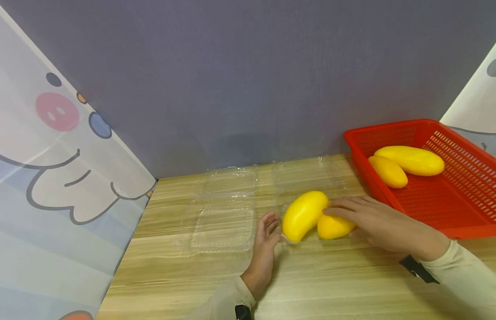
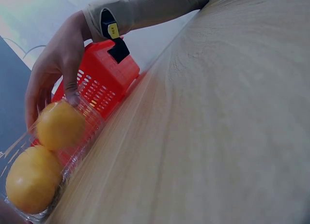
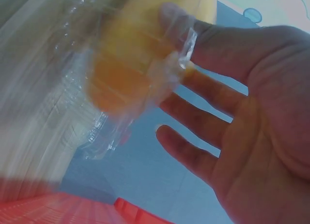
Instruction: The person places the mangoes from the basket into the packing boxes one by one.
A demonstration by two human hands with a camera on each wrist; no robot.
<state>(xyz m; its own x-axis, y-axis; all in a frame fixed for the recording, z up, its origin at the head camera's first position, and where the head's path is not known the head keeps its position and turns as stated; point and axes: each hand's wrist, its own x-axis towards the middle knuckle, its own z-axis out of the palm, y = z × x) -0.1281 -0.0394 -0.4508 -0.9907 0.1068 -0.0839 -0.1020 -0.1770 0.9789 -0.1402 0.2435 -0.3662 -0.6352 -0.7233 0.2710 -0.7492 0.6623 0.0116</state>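
Two yellow mangoes lie side by side in a clear plastic clamshell box (image 1: pixel 308 178) with its lid laid back. The left mango (image 1: pixel 305 214) leans diagonally, untouched on top. My right hand (image 1: pixel 368 222) grips the right mango (image 1: pixel 335 227), its fingers over the top and its thumb low at the near side, by the box wall. In the right wrist view the thumb presses against plastic and the blurred mango (image 3: pixel 121 83). My left hand (image 1: pixel 265 240) holds the box's near left corner between thumb and curved fingers. Little of that hand shows in the left wrist view.
To the left, a second clear clamshell box (image 1: pixel 223 229) lies opened flat. A red slotted basket (image 1: pixel 444 209) stands at the right, with two more mangoes (image 1: pixel 409 161) inside. A grey wall (image 1: pixel 248 89) rises behind the wooden table (image 1: pixel 183 275).
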